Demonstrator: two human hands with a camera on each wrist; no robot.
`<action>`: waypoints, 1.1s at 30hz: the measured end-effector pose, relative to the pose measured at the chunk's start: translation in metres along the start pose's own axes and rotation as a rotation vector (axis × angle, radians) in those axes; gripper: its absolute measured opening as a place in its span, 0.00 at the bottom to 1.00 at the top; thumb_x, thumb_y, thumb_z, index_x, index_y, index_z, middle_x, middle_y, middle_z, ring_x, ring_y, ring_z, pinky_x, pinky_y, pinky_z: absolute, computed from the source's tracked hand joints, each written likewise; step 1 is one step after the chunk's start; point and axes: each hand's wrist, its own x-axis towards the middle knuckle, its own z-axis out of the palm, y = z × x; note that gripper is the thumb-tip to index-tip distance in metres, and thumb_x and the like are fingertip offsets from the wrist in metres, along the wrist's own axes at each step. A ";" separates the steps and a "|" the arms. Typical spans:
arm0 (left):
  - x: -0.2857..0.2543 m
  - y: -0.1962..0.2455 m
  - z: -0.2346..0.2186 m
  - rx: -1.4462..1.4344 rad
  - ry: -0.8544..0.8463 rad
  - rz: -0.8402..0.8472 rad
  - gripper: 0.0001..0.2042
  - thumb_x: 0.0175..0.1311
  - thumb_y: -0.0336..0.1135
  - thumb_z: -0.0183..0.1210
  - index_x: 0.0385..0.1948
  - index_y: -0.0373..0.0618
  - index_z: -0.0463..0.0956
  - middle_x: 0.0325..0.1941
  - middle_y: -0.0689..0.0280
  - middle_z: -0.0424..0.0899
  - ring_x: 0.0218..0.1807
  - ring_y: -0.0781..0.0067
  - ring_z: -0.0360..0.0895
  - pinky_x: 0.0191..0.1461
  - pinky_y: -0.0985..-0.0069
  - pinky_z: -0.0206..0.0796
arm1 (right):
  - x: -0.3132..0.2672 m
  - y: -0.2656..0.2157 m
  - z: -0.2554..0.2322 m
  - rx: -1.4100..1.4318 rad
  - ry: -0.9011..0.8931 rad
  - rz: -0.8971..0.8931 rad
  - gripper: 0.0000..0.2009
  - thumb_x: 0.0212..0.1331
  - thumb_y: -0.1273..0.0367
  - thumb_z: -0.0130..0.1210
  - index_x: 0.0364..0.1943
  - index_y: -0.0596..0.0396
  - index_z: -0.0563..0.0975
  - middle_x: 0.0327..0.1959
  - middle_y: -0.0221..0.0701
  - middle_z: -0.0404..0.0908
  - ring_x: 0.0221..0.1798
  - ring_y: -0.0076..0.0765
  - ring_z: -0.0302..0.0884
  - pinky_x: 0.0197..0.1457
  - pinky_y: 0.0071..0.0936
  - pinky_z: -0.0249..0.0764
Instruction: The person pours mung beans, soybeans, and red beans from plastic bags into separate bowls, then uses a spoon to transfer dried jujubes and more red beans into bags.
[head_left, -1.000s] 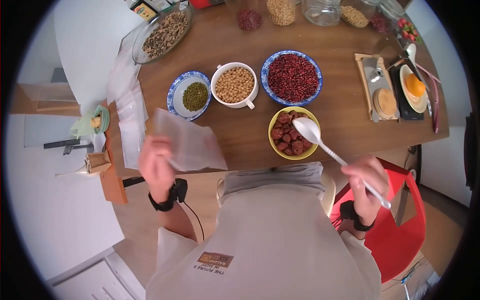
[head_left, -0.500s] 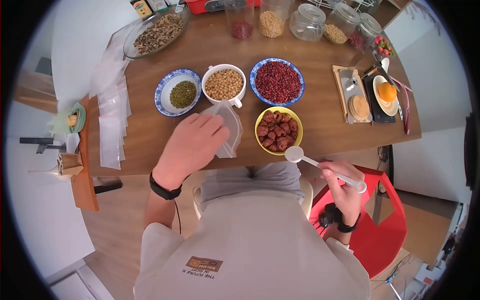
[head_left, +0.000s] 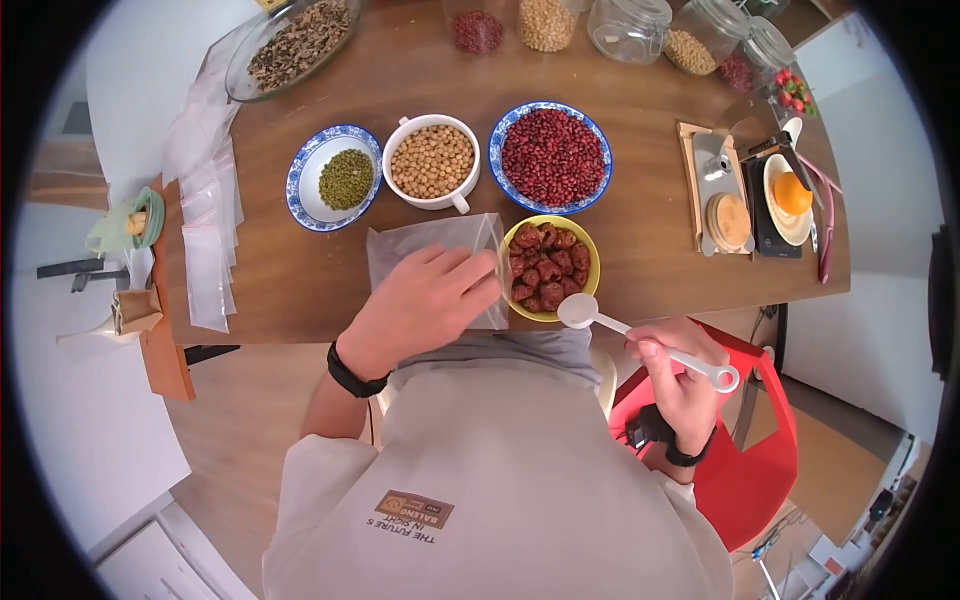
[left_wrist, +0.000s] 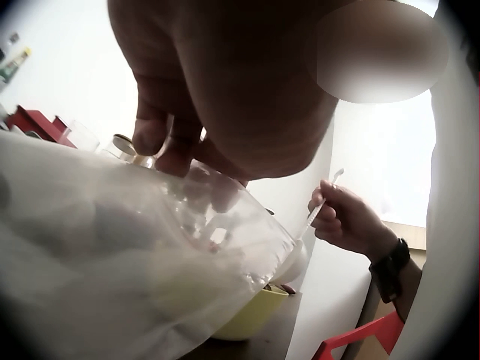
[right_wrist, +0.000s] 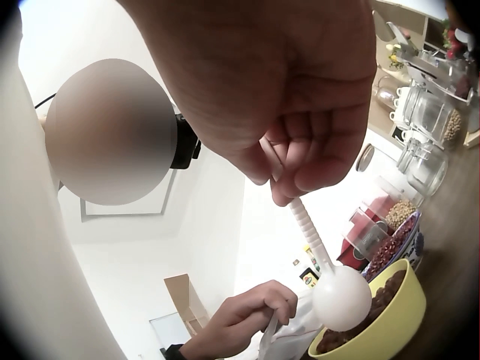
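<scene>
My left hand [head_left: 425,300] pinches a clear plastic bag [head_left: 393,250] by its upper edge, and the bag hangs right at the left rim of the yellow bowl [head_left: 594,275]. Wrinkled dark-red dried fruits [head_left: 548,265], like jujubes, fill that bowl. With curled fingers my right hand [head_left: 685,375] grips a white spoon [right_wrist: 343,298] by its ribbed handle. The spoon's round head overlaps the bowl's near right rim in the head view. In the left wrist view the bag [left_wrist: 112,247] spreads wide under the left fingers, with the yellow bowl partly behind it.
Behind stand a blue-rimmed bowl of green beans [head_left: 345,178], a white two-handled bowl of chickpeas [head_left: 432,162] and a bowl of red beans [head_left: 555,158]. More flat bags [head_left: 208,250] lie left. Glass jars [head_left: 628,30] line the back; a plate with an orange [head_left: 792,193] sits right.
My left hand has brought the bag rightward from the table's left part to the yellow bowl. The spoon has drawn back from over the fruits to the bowl's near right rim.
</scene>
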 end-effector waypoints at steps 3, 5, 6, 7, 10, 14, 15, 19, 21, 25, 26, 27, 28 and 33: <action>-0.001 0.003 -0.005 -0.073 0.007 -0.017 0.08 0.52 0.29 0.61 0.34 0.44 0.74 0.45 0.64 0.75 0.39 0.68 0.77 0.43 0.68 0.71 | 0.002 -0.001 -0.002 -0.019 0.013 -0.002 0.08 0.66 0.70 0.62 0.35 0.63 0.85 0.26 0.35 0.84 0.28 0.29 0.80 0.33 0.25 0.72; -0.003 0.007 -0.008 -0.145 0.036 -0.047 0.12 0.50 0.29 0.61 0.37 0.44 0.75 0.51 0.61 0.76 0.41 0.65 0.77 0.44 0.66 0.71 | 0.002 -0.004 0.002 -0.107 -0.029 -0.046 0.07 0.67 0.71 0.61 0.35 0.61 0.85 0.25 0.34 0.83 0.27 0.28 0.79 0.32 0.25 0.71; -0.006 0.007 -0.009 -0.144 0.034 -0.042 0.12 0.50 0.29 0.61 0.37 0.44 0.75 0.51 0.61 0.76 0.41 0.65 0.77 0.44 0.66 0.71 | 0.001 -0.005 0.005 -0.106 -0.024 -0.045 0.07 0.67 0.71 0.61 0.35 0.61 0.85 0.25 0.34 0.83 0.27 0.28 0.79 0.32 0.25 0.71; -0.010 0.008 -0.008 -0.145 0.031 -0.052 0.13 0.50 0.30 0.62 0.39 0.44 0.75 0.53 0.61 0.76 0.42 0.64 0.77 0.45 0.65 0.71 | 0.000 -0.006 0.010 -0.090 -0.006 -0.027 0.06 0.65 0.71 0.62 0.35 0.59 0.85 0.26 0.33 0.83 0.26 0.31 0.78 0.31 0.26 0.71; -0.015 0.013 -0.012 -0.167 0.042 -0.065 0.16 0.51 0.32 0.65 0.43 0.44 0.75 0.56 0.60 0.76 0.44 0.63 0.77 0.47 0.65 0.71 | -0.004 -0.014 0.018 -0.076 0.019 -0.019 0.04 0.64 0.72 0.64 0.34 0.57 0.85 0.26 0.32 0.83 0.26 0.34 0.78 0.30 0.28 0.70; -0.023 0.016 -0.007 -0.156 0.059 -0.063 0.22 0.52 0.40 0.70 0.47 0.44 0.75 0.60 0.60 0.74 0.46 0.63 0.77 0.48 0.64 0.71 | -0.013 -0.017 0.024 -0.051 0.058 0.011 0.03 0.63 0.73 0.63 0.34 0.57 0.85 0.27 0.32 0.83 0.26 0.35 0.78 0.30 0.28 0.70; -0.025 0.016 -0.005 -0.153 0.064 -0.062 0.22 0.52 0.40 0.70 0.47 0.44 0.75 0.60 0.60 0.74 0.46 0.63 0.77 0.48 0.64 0.71 | -0.015 -0.015 0.024 -0.053 0.059 0.006 0.03 0.63 0.73 0.63 0.34 0.57 0.85 0.27 0.32 0.83 0.26 0.35 0.78 0.30 0.28 0.70; -0.030 0.017 -0.002 -0.097 0.028 -0.091 0.24 0.52 0.42 0.72 0.50 0.46 0.77 0.61 0.62 0.75 0.50 0.63 0.77 0.51 0.63 0.70 | -0.017 -0.011 0.025 -0.173 0.048 -0.146 0.02 0.61 0.74 0.63 0.34 0.57 0.85 0.28 0.33 0.83 0.28 0.37 0.79 0.30 0.29 0.72; -0.030 0.018 0.000 -0.088 0.009 -0.103 0.23 0.53 0.41 0.72 0.51 0.47 0.77 0.61 0.64 0.75 0.52 0.63 0.76 0.52 0.64 0.68 | -0.014 -0.014 0.026 -0.220 0.011 -0.173 0.02 0.61 0.74 0.64 0.34 0.58 0.85 0.28 0.33 0.83 0.28 0.37 0.80 0.30 0.29 0.72; -0.023 0.015 0.005 -0.040 0.060 -0.088 0.23 0.52 0.40 0.71 0.52 0.50 0.77 0.60 0.67 0.77 0.54 0.66 0.75 0.54 0.65 0.66 | -0.008 -0.014 0.028 -0.192 -0.007 -0.145 0.03 0.61 0.74 0.64 0.33 0.59 0.85 0.29 0.34 0.83 0.28 0.37 0.80 0.31 0.30 0.73; -0.022 0.014 0.006 -0.041 0.071 -0.095 0.23 0.52 0.39 0.70 0.51 0.51 0.78 0.59 0.67 0.77 0.55 0.66 0.75 0.54 0.64 0.65 | -0.008 -0.013 0.028 -0.157 0.009 -0.109 0.03 0.61 0.73 0.64 0.33 0.59 0.84 0.29 0.34 0.83 0.28 0.37 0.80 0.31 0.31 0.73; -0.022 0.014 0.008 -0.052 0.067 -0.101 0.23 0.52 0.39 0.70 0.51 0.51 0.78 0.59 0.67 0.77 0.55 0.66 0.75 0.54 0.64 0.65 | -0.008 -0.011 0.027 -0.159 0.000 -0.099 0.03 0.61 0.73 0.64 0.33 0.59 0.84 0.29 0.34 0.83 0.28 0.37 0.80 0.31 0.31 0.73; -0.022 0.014 0.009 -0.066 0.064 -0.103 0.22 0.51 0.38 0.69 0.51 0.51 0.78 0.59 0.67 0.77 0.55 0.66 0.75 0.55 0.64 0.65 | -0.010 -0.008 0.027 -0.134 0.026 -0.084 0.04 0.61 0.73 0.64 0.32 0.59 0.84 0.28 0.34 0.83 0.28 0.37 0.79 0.31 0.31 0.74; -0.020 0.012 0.014 -0.127 0.058 -0.094 0.21 0.52 0.36 0.65 0.51 0.48 0.78 0.57 0.66 0.77 0.53 0.68 0.74 0.55 0.67 0.66 | -0.012 0.000 0.027 -0.130 0.042 -0.118 0.06 0.62 0.71 0.64 0.32 0.60 0.84 0.27 0.34 0.83 0.28 0.38 0.78 0.31 0.32 0.74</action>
